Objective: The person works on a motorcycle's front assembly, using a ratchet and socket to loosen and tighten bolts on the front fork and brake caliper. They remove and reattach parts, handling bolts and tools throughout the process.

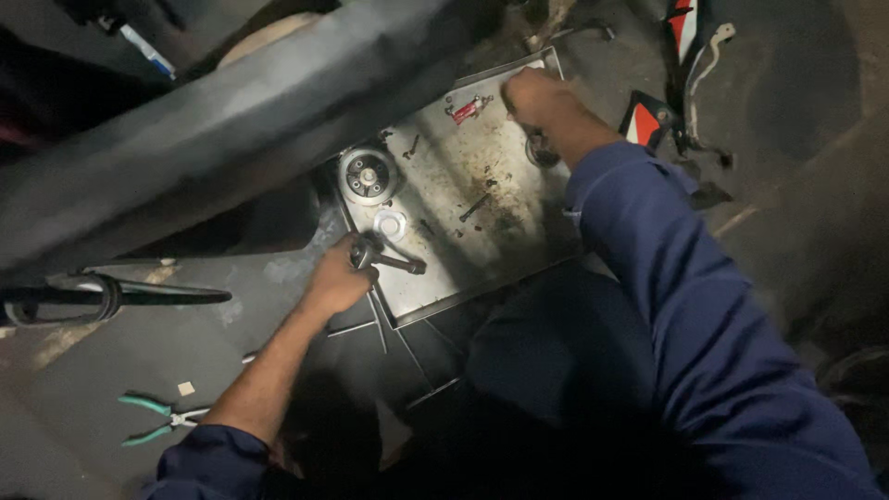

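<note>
1. The fingers of the left hand (338, 278) are seen curled shut around the head end of a dark metal wrench (389, 259); its handle is laid out to the right, across the near-left part of a metal tray (519, 199).
2. The left hand is placed at the tray's near-left edge, just beside a white ring-shaped part (390, 224) lying on the tray.
3. A round metal clutch-like part (368, 176) is noted just beyond the white ring, at the tray's left corner.
4. The right hand (539, 97) is held as a loose fist over the tray's far edge. Whether anything is clamped in its fingers cannot be told, since they are turned away from the camera.
5. A small red-and-silver part (469, 109) is recorded just left of the right hand, on the tray.
6. A dark bolt (476, 206) is observed near the tray's middle, among oil stains and small loose bits.
7. Both arms are covered by blue sleeves (685, 306), the left one pushed up to the elbow.
8. Green-handled pliers (162, 418) are found on the floor at lower left, well apart from the tray.
9. A large dark curved body (231, 120) is noted spanning the upper left of the view, above the tray.
</note>
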